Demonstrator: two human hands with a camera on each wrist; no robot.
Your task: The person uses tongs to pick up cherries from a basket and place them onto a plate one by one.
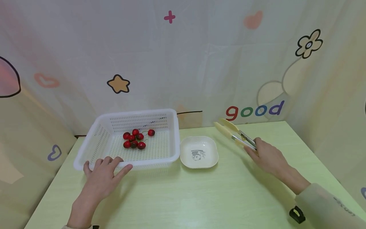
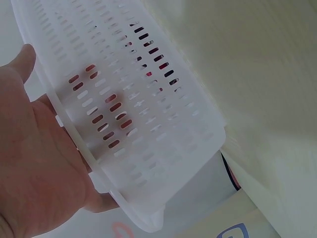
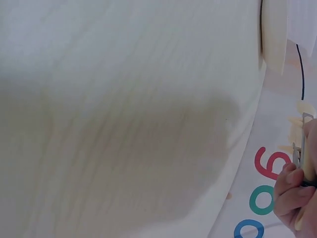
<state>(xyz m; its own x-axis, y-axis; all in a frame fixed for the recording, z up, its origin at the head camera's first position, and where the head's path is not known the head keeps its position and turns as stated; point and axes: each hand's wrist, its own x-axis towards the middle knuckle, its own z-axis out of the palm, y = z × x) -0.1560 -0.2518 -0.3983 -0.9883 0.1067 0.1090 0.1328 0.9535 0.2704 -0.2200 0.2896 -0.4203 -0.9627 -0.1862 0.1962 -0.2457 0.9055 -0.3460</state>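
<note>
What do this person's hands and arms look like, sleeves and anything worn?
The left hand and right hand are bare. The right sleeve is pale, with dark markings too small to read; a black piece shows beside it. Only a sliver of left sleeve shows, also pale.

The curtain [image 1: 186, 70] bears "good" [image 1: 256, 110] and a plus sign [image 1: 170, 17]; lettering [image 1: 344, 206] on the right sleeve [image 1: 323, 206] is unreadable.

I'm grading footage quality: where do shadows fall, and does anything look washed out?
Head view: soft shadow on the table below the right hand; right wrist view: a broad, soft-edged shadow across the table; left wrist view: the white basket looks pale, its slotted pattern partly washed out.
</note>
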